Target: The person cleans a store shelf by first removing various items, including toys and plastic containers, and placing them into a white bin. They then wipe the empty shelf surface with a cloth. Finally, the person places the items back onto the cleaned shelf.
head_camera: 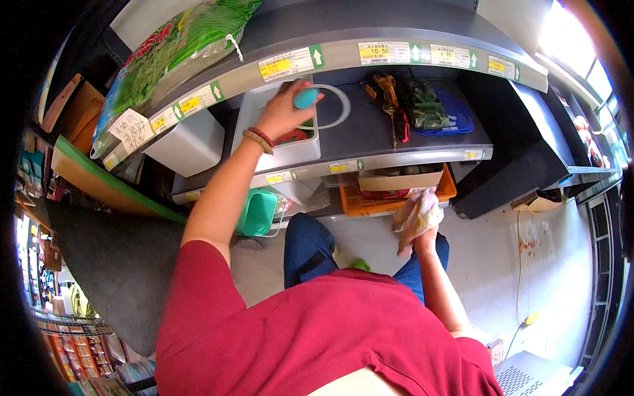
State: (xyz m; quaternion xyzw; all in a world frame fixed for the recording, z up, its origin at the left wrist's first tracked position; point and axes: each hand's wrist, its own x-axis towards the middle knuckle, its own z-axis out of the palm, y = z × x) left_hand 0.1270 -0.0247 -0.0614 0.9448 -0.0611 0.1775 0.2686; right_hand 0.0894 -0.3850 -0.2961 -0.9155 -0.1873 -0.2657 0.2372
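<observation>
My left hand (285,111) grips a turquoise rounded object (305,98) above a white plastic bin (293,154) on the shelf; what it is cannot be told. A white loop, perhaps a handle, curves beside these fingers. Something red and green lies partly hidden inside the bin. Lower right, my right hand (425,235) holds a crumpled, patterned cloth (421,215) in front of an orange plastic crate (352,202). That crate contains an open cardboard box (401,183). A green plastic container (258,213) with a white handle is below the shelf, left of my knees.
Farther right on the shelf (342,143) are a corded brown item (387,96), a camouflage-patterned item (428,106) and a blue tray (463,119). A large green printed bag (173,54) rests on the upper shelf. A black panel (525,138) stands to the right.
</observation>
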